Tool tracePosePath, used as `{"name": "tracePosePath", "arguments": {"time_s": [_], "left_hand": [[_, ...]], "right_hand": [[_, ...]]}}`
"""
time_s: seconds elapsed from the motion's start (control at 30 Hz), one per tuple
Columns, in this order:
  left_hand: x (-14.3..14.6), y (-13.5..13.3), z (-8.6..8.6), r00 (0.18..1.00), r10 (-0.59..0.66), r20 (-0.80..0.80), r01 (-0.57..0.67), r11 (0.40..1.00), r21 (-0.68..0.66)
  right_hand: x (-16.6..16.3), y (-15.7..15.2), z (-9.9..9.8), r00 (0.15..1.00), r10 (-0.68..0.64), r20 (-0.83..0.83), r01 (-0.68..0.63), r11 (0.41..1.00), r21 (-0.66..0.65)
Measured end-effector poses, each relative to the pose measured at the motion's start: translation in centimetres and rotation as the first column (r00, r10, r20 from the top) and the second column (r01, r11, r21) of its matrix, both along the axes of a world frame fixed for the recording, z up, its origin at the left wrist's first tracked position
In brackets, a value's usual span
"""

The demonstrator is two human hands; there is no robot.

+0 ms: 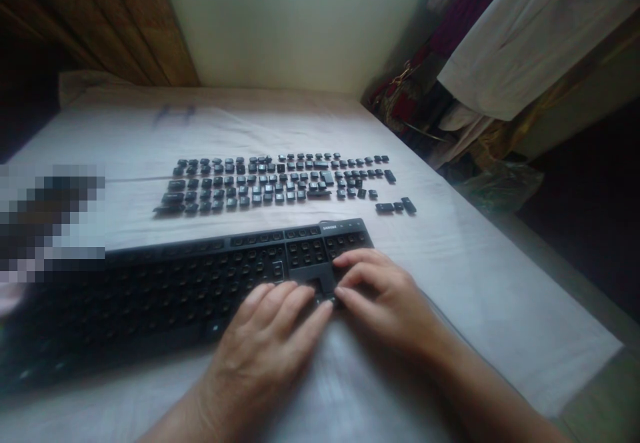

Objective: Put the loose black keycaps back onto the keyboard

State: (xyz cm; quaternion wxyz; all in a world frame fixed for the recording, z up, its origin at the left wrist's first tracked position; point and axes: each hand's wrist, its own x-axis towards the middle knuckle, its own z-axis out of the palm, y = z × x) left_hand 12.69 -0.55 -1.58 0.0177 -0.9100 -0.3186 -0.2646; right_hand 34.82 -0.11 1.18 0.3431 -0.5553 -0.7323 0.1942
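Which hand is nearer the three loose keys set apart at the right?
Right. The right hand is below those keys in view; the left hand is farther down and left.

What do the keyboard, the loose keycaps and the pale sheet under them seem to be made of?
Keyboard: probably hard plastic, dark with a low sheen, judging by its straight, molded-looking edges.
Keycaps: likely plastic too, dark, with small pale glints on their tops.
Pale sheet: apparently matte woven cloth, since soft wrinkles show; I can't tell the fiber.
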Motion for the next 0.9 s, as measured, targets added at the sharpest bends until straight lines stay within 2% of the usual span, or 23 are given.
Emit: {"name": "tracePosePath", "arguments": {"time_s": [0.7, 0.9], "left_hand": [[0.1, -0.17, 0.02, 1.0, 0.011, -0.015, -0.011, 0.999, 0.038], [0.19, -0.2, -0.21, 1.0, 0.02, 0.004, -0.02, 1.0, 0.009]], "right_hand": [[-0.09, 0.04, -0.05, 1.0, 0.01, 0.0, -0.01, 1.0, 0.011], [-0.13, -0.07, -0.3, 1.0, 0.021, 0.019, -0.022, 0.999, 0.026]]}}
